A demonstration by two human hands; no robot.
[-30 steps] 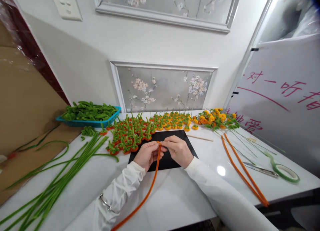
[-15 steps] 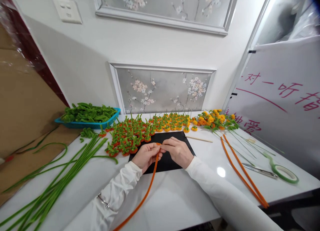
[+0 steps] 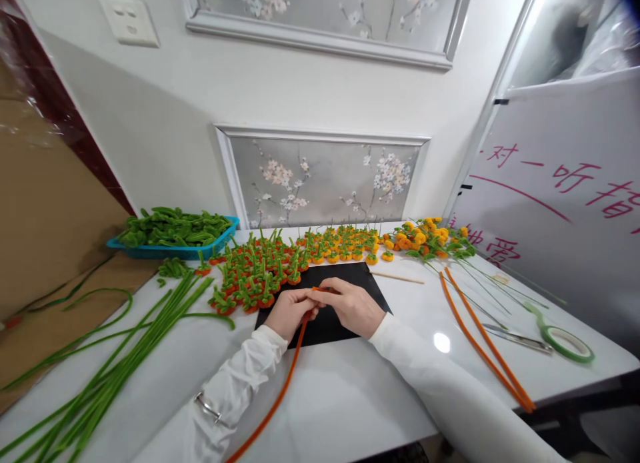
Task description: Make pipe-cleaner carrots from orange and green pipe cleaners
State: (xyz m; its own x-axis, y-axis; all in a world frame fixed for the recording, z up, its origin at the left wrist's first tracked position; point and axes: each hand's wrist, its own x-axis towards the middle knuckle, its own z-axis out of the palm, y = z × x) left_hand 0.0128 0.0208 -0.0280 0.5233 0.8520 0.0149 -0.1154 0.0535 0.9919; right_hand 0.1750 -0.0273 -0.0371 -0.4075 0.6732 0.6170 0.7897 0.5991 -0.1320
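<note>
Over the black mat (image 3: 345,329), an orange pipe cleaner (image 3: 280,397) runs up from the table's front into my two hands. My left hand (image 3: 291,313) pinches it near its upper end, fingers closed. My right hand (image 3: 350,306) meets the left one, its thumb and fingers closed on the same pipe cleaner's end, which shows a little between the fingers. The exact shape of that end is mostly hidden. Just beyond my left hand stand several orange pieces with green stems (image 3: 250,283).
Green pipe cleaners (image 3: 125,356) lie at left, below a blue basket (image 3: 173,251) of green pieces. Yellow flowers (image 3: 425,236), a thin stick (image 3: 397,277), two orange pipe cleaners (image 3: 480,336), tweezers (image 3: 520,338) and green tape (image 3: 567,344) are at right.
My right hand has shifted slightly left and its fingers now cover more of the pipe cleaner's end. The hanging length has swung a little left. The view has moved slightly.
</note>
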